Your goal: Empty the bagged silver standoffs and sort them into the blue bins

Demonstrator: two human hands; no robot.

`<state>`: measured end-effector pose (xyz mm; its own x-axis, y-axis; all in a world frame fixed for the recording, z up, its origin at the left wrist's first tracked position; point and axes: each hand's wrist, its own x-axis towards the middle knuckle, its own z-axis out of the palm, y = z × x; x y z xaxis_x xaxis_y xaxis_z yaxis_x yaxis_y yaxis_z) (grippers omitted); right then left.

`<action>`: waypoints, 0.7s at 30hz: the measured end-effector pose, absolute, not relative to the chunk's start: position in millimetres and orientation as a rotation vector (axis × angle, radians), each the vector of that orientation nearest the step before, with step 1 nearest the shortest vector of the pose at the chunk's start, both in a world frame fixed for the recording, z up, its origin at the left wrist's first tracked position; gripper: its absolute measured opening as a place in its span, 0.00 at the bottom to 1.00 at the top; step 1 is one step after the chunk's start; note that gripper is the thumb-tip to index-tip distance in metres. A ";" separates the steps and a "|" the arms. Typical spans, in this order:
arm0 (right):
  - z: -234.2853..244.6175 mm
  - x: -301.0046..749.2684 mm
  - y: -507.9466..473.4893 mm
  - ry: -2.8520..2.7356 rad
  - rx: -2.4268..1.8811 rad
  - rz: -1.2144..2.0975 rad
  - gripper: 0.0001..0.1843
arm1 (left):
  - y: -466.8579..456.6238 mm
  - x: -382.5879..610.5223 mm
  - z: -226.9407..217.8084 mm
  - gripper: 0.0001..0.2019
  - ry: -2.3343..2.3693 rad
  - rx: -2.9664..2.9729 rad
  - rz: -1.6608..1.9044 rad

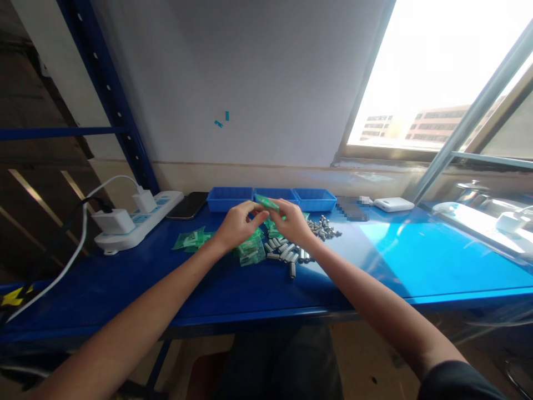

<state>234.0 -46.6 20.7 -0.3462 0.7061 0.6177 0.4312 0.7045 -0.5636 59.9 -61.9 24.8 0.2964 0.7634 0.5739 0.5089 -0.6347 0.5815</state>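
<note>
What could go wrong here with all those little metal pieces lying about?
The small metal pieces lie right beside the larger cylinders, so the two sorts could get mixed. The right hand is close to both, and a knock might scatter them. The raised green packet could also slip from its fingers.

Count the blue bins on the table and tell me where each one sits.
3, in a row: left bin, middle bin partly hidden behind the right hand, and right bin.
</note>
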 end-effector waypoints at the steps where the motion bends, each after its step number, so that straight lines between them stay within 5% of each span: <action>1: 19.7 234.8 -48.0 -2.068 -0.856 0.203 0.20 | -60.7 59.6 23.9 0.24 1.173 2.108 1.241; 4: 16.1 234.3 -51.3 -2.225 -0.822 -0.075 0.29 | -55.7 55.2 22.7 0.25 1.162 1.749 1.211; 11: 16.5 229.0 -53.0 -2.110 -0.822 -0.053 0.36 | -15.7 27.9 34.5 0.16 1.436 1.712 1.653; 21: 9.9 276.1 -6.6 -2.247 -1.406 -0.126 0.15 | -11.6 16.3 -2.4 0.25 1.734 2.441 1.442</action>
